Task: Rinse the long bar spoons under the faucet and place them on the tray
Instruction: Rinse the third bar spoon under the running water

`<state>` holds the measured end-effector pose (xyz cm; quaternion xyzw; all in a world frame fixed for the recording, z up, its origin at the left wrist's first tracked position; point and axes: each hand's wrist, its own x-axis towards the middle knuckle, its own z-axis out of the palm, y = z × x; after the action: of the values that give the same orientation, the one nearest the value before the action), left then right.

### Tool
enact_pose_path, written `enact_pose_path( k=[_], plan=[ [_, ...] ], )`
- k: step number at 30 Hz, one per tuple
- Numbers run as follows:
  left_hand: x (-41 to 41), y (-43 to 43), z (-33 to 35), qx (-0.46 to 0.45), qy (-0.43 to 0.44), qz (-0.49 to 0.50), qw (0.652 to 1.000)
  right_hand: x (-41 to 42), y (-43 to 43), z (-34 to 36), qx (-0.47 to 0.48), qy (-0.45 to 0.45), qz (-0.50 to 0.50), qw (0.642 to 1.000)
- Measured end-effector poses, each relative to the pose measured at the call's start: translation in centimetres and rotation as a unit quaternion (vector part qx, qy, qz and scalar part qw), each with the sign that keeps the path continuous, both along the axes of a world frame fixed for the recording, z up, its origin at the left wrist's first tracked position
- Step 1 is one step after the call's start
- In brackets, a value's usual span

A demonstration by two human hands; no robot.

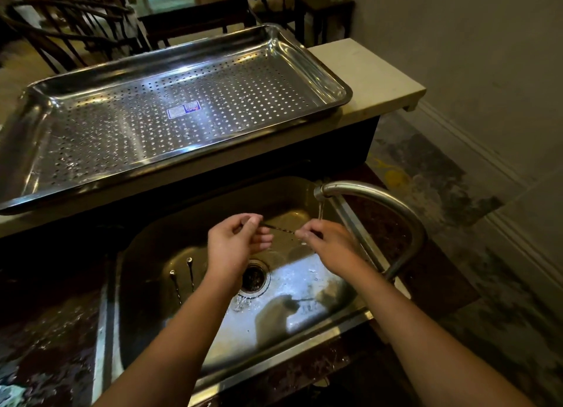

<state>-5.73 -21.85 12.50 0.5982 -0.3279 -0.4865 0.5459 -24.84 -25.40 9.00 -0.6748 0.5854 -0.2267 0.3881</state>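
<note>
Pinched at both ends, one long bar spoon (280, 229) lies level between the left hand (236, 242) and the right hand (327, 245). Each hand's fingers are closed on its twisted stem, so the thin stream from the faucet (365, 196) lands at the right end, probably on the bowl, though fingers hide it. Two more spoons (176, 288) lie at the left of the sink (146, 254), within easy reach, and the perforated tray (122, 126) sits on the far counter (365, 71), where rinsed ones can drain.
</note>
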Motion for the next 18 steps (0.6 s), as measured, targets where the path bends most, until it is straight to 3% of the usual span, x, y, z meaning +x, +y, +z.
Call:
enact_pose_path(
  k=[3, 7, 9, 11, 12, 15, 16, 18],
  plan=[
    [0.8, 0.2, 0.1, 0.006, 0.034, 0.039, 0.999, -0.7, -0.4, -0.3, 0.000, 0.000, -0.028, 1.000],
    [2.0, 1.0, 0.1, 0.026, 0.108, 0.082, 0.990, -1.5, -0.9, -0.7, -0.041, 0.078, -0.092, 0.992],
    [2.2, 1.3, 0.0, 0.041, 0.137, 0.094, 0.985, -1.0, -0.8, -0.7, -0.024, 0.057, -0.139, 0.988],
    [2.2, 1.5, -0.2, 0.053, 0.162, 0.107, 0.980, 0.0, -0.7, -0.6, 0.027, -0.084, -0.210, 0.974],
    [2.3, 1.7, -0.4, 0.058, 0.173, 0.113, 0.977, 0.5, -0.7, -0.3, 0.053, -0.190, -0.254, 0.947],
    [2.4, 2.2, -1.0, 0.066, 0.205, 0.121, 0.969, 1.4, -0.8, 0.3, 0.072, -0.461, -0.362, 0.807],
    [2.4, 2.4, -1.2, 0.067, 0.213, 0.120, 0.967, 1.5, -0.7, 0.5, 0.089, -0.497, -0.374, 0.778],
    [2.4, 2.7, -1.8, 0.073, 0.219, 0.115, 0.966, 2.2, 0.2, 0.6, 0.152, -0.503, -0.349, 0.776]
  ],
)
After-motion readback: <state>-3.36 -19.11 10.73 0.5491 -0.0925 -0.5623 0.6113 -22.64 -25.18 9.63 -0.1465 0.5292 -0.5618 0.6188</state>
